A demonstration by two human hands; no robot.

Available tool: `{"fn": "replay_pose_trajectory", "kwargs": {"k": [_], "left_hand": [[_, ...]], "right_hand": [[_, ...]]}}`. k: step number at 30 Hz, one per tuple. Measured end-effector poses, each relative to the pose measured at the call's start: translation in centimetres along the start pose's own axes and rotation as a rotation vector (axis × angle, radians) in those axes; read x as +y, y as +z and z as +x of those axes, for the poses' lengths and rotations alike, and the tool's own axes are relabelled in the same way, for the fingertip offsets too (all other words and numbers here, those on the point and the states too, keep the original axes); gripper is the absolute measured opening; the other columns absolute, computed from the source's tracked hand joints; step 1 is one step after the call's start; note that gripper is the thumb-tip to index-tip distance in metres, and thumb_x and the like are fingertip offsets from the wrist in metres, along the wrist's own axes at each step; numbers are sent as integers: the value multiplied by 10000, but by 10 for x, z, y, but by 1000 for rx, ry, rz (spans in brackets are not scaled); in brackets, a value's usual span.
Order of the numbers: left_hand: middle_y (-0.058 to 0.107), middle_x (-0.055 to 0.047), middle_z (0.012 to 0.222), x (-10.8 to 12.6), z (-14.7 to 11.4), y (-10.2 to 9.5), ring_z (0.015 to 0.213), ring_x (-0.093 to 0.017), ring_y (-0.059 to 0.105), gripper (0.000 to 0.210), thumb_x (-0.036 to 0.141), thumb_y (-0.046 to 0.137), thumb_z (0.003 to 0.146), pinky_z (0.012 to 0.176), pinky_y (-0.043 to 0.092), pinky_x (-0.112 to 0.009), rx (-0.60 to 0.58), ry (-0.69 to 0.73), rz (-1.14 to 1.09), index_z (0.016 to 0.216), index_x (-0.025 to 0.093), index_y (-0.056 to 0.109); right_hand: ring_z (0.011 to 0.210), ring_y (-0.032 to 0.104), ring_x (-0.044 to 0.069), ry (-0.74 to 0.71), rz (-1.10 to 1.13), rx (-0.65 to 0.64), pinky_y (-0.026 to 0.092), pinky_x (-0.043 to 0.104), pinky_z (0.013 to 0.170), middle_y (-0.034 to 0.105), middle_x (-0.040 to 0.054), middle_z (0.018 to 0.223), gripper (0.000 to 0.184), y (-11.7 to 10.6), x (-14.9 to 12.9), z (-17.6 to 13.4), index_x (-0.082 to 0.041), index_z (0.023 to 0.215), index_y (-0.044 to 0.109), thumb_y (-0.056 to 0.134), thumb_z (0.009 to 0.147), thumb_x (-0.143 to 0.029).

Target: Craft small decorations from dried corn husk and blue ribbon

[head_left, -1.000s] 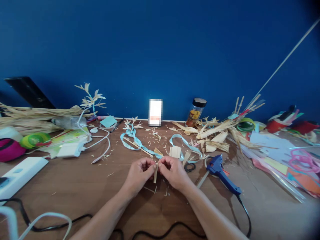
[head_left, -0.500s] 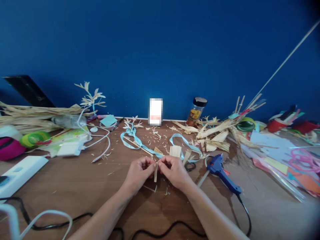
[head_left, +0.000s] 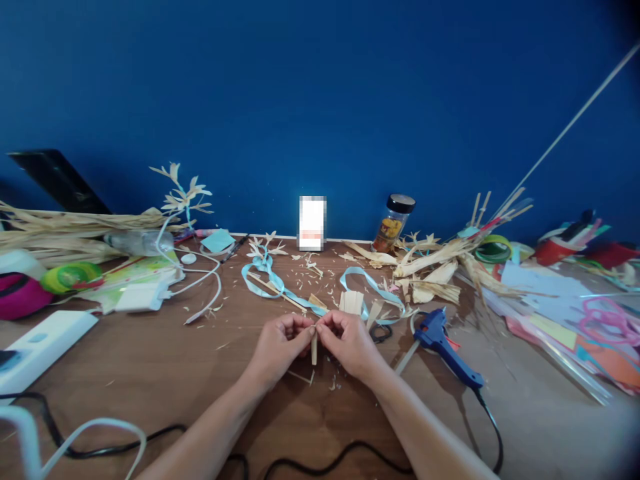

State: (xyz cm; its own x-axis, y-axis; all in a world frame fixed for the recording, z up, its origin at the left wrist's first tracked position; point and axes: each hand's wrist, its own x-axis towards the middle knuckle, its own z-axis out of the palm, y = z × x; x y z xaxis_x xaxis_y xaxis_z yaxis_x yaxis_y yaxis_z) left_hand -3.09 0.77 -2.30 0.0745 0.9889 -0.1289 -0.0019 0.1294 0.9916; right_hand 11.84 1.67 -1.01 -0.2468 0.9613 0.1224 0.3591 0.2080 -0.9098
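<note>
My left hand (head_left: 285, 340) and my right hand (head_left: 347, 341) meet at the middle of the desk, thumbs and forefingers pinched close together. Between their fingertips is a narrow strip of dried husk (head_left: 314, 350), its lower end hanging straight down. Both hands are closed on it; their other fingers are curled and partly hidden. Just beyond them lie a light blue ribbon (head_left: 295, 301) and wider cut husk pieces (head_left: 352, 302). To the right of my right hand rests a blue hot glue gun (head_left: 445, 347).
A jar with a black lid (head_left: 393, 223) stands by the wall, near a husk bundle (head_left: 430, 267). On the left are a white power strip (head_left: 55, 343), a charger (head_left: 140, 298) and a husk flower (head_left: 184, 197). A black cable (head_left: 335, 467) crosses the near side.
The hanging end of the husk strip has turned slightly and shifted a little to the right. My hands stay nearly where they were, still pinched together.
</note>
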Motion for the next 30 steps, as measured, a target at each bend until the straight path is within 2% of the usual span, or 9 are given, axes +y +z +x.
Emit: {"fn": "replay_pose_trajectory", "kwargs": {"k": [10, 18, 22, 30], "left_hand": [[565, 17, 540, -1, 0, -2, 476, -83, 473, 174, 284, 640, 680, 479, 382, -193, 13, 64, 86, 727, 118, 618], [602, -17, 602, 4, -2, -2, 557, -118, 522, 150, 270, 604, 698, 538, 400, -214, 39, 119, 232, 662, 125, 619], [559, 9, 557, 5, -3, -1, 516, -94, 479, 157, 267, 615, 686, 505, 369, -198, 26, 67, 141, 619, 127, 590], [493, 47, 494, 7, -5, 4, 456, -61, 404, 182, 274, 651, 660, 459, 304, -172, 13, -29, -91, 602, 129, 557]], "right_hand": [[573, 540, 118, -81, -198, 12, 383, 198, 548, 622, -5, 630, 142, 0, 1, -3, -179, 730, 604, 485, 794, -222], [579, 496, 111, -200, -450, 58, 332, 195, 553, 570, -23, 618, 106, 1, -3, -6, -198, 693, 560, 495, 773, -173], [599, 479, 112, -242, -499, 97, 322, 198, 575, 543, -22, 621, 104, 3, -5, -8, -189, 657, 521, 504, 746, -139], [594, 464, 113, -282, -423, 146, 319, 204, 572, 520, -21, 605, 119, 7, -4, -9, -187, 628, 508, 491, 728, -124]]}}
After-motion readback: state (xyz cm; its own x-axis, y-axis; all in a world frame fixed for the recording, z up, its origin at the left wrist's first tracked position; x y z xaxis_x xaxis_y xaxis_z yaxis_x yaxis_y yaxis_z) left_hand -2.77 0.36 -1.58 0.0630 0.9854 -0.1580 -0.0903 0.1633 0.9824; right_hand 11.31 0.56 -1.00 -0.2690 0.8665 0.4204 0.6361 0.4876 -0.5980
